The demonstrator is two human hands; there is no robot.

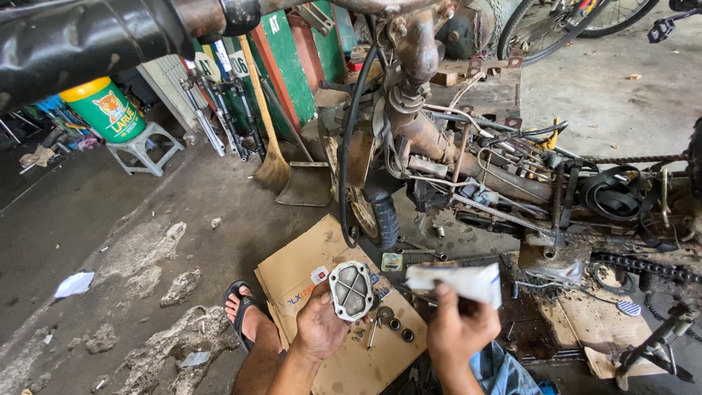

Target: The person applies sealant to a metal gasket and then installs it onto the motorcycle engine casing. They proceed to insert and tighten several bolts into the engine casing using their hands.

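Hands fill the lower middle of the head view. Left hand (320, 327) has its grip closed around the edge of a round grey cast-metal engine cover with a cross-ribbed face (352, 290), holding it up, face toward the camera, above a flattened brown cardboard sheet (292, 272) on the concrete floor (139, 212). Right hand (458, 328) pinches a crumpled white rag (457, 280) between thumb and fingers, just to the right of the cover and not touching it. Small dark metal rings and bushings (398, 325) lie on the cardboard between the two hands. A foot in a black sandal (243, 311) rests beside the cardboard's left edge. Behind the hands stands a stripped, rusty motorcycle frame (468, 161), its greasy drive chain (643, 267) lying at the right. A straw broom and metal dustpan (292, 172) lean farther back, left of the frame.
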